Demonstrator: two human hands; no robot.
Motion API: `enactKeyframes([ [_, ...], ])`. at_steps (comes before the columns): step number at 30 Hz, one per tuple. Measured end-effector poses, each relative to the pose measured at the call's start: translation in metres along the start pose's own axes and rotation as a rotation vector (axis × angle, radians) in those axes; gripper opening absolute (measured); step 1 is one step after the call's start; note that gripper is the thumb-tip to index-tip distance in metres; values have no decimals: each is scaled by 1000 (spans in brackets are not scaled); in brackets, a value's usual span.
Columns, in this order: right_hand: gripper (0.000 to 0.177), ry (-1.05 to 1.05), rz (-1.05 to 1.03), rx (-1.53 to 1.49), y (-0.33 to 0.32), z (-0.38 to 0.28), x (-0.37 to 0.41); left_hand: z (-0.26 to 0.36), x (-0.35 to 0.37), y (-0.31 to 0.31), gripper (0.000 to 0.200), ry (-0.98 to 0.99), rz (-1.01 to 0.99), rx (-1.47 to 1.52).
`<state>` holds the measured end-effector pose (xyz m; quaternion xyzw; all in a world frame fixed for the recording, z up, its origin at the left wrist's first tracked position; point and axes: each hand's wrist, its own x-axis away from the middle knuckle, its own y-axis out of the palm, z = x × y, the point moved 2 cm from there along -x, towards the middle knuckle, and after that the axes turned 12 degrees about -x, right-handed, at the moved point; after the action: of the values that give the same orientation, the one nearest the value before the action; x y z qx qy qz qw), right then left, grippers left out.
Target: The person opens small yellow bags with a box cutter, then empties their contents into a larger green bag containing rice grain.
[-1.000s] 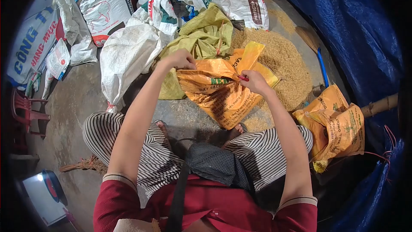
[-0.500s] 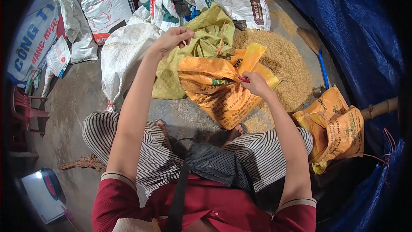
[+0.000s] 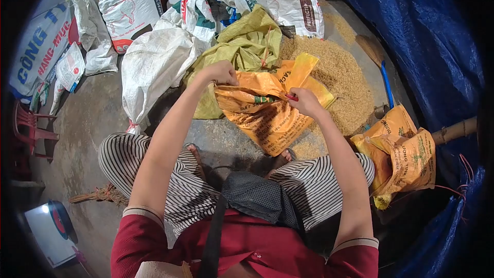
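Observation:
An orange printed sack (image 3: 272,116) stands between my feet, its neck gathered and its yellowish mouth fanned out above the pinch. My right hand (image 3: 304,102) is closed around the gathered neck, and a small red piece sticks out between its fingers. My left hand (image 3: 222,73) is a closed fist at the sack's upper left edge; what its fingers hold, if anything, is hidden. Behind the sack lies a heap of golden grain husks (image 3: 342,69). A crumpled olive-yellow sack (image 3: 247,46) lies just beyond my left hand.
A tied white sack (image 3: 152,64) lies at left, with printed feed bags (image 3: 128,10) behind. Another orange bag (image 3: 404,154) stands by my right knee. A blue-handled tool (image 3: 387,85) and a blue tarp (image 3: 411,31) are at right. A red chair (image 3: 33,128) stands far left.
My left hand has come down from above the olive-yellow sack to the orange sack's upper left edge. My right hand keeps its hold on the neck, nearly unmoved.

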<state>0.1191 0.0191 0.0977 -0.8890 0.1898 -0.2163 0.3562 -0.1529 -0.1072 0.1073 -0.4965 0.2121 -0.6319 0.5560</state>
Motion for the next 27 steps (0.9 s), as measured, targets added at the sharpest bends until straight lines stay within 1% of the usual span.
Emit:
enactKeyframes([
  [2, 19, 8, 3, -9, -2, -2, 1, 3, 6, -10, 27, 25, 18, 49],
  [4, 19, -11, 10, -21, -1, 0, 1, 9, 15, -29, 22, 83, 59, 557],
  [5, 19, -31, 15, -33, -1, 0, 2, 12, 21, -37, 22, 83, 56, 555],
  [7, 19, -29, 18, -25, -1, 0, 1, 17, 31, -55, 19, 248, 157, 1089],
  [8, 19, -28, 20, -11, 0, -1, 0, 17, 33, -58, 19, 245, 156, 1089],
  [10, 19, -31, 20, -13, 0, -1, 0, 17, 35, -63, 21, 141, 116, 736],
  [11, 19, -33, 21, -14, 0, -1, 0, 21, 36, -63, 33, 46, 114, 431],
  [12, 19, -34, 21, -13, 0, -1, -1, 22, 32, -56, 33, 47, 116, 432],
  [14, 20, -10, 14, -25, 1, 1, -1, 15, 18, -29, 48, -110, 8, 75],
  [15, 20, -7, 14, -23, 1, 2, -1, 11, 11, -17, 53, -173, -43, -14],
  [16, 20, -15, 19, -18, 2, 3, 0, 14, 12, -14, 53, -172, -44, -13],
  [18, 20, -27, 23, -12, 2, 2, -1, 19, 16, -8, 46, -81, -146, -47],
  [19, 21, -20, 18, -20, 2, 2, -1, 17, 14, -7, 39, -64, -141, -63],
  [20, 21, -12, 13, -29, 2, 2, 0, 15, 12, -6, 39, -64, -140, -64],
  [22, 21, -12, 13, -38, 2, 0, 0, 11, 10, -5, 32, 3, -143, 24],
  [25, 21, -9, 10, -28, 2, 0, 0, 2, 4, -2, 33, 56, -125, 95],
  [26, 21, -8, 8, -8, 2, 0, 0, 4, 7, -5, 33, 57, -127, 94],
  [27, 21, -6, 9, -9, 2, 2, 0, 3, 11, -8, 31, -2, -112, 223],
])
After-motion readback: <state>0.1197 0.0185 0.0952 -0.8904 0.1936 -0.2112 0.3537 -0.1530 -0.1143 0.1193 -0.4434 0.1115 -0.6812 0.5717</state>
